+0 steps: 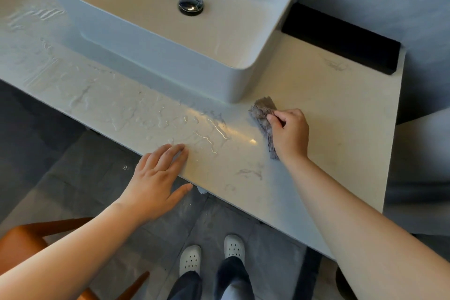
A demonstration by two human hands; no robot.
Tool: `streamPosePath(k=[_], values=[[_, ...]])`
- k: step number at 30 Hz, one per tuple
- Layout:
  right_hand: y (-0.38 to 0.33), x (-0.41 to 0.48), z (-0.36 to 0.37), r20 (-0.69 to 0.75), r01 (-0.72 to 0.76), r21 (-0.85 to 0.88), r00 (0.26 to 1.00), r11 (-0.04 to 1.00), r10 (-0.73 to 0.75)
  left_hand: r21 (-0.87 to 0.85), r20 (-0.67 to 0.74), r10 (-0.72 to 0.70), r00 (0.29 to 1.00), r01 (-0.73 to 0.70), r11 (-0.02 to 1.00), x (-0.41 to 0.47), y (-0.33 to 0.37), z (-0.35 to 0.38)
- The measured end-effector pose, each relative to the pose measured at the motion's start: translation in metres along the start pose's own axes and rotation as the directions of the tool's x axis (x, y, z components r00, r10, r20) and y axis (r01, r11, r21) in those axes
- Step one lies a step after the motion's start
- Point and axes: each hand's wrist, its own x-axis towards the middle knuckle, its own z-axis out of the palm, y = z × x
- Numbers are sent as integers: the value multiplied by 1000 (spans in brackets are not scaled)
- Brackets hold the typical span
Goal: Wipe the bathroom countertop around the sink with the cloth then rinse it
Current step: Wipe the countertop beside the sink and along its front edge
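Bottom of frame: your white shoes (211, 254) on grey floor tile, and an orange chair (22, 238) at lower left.

Left hand (155, 178), centre-left: fingers straight and together, tips flat on the front edge of the countertop (336, 117), thumb hanging below the edge. It holds nothing.

Right hand (289, 134), centre-right: forearm comes in from lower right, fingers curled, gripping the grey cloth (261, 117) and pressing it to the stone.

The cloth is bunched. It sticks out left of your knuckles and trails down toward the wrist. Its upper end lies just beside the near right corner of the sink (155, 56); contact not resolvable.

Water streaks (190, 129) cover the counter left of the cloth and run on toward upper left. Right of your hand the stone looks dry and runs to its right edge.

Farther back: drain stopper (191, 5) in the basin, black strip (341, 39) at upper right.
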Motion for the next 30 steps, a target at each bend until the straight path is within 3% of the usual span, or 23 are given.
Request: streamPosePath(k=[9,20,23,26,30], values=[[9,-3,20,-48,81,-89,995,993,-86,-4,-7,-25,1000,25,1000,-1,3,2],[-17,-8,47,18,195,-123,981,973,-194,-65,-20,9,1000,-11,998,-1,-1,-5],[-17,-34,46,68,287,-110,957,951,-281,-164,-65,-7,998,-4,986,0,-11,-14],[-20,-72,47,104,344,-92,937,935,-334,-172,-116,-111,987,90,981,2,-28,-20],[-27,-118,40,245,412,-16,885,911,-396,-135,-54,-160,986,152,979,3,-47,-15]])
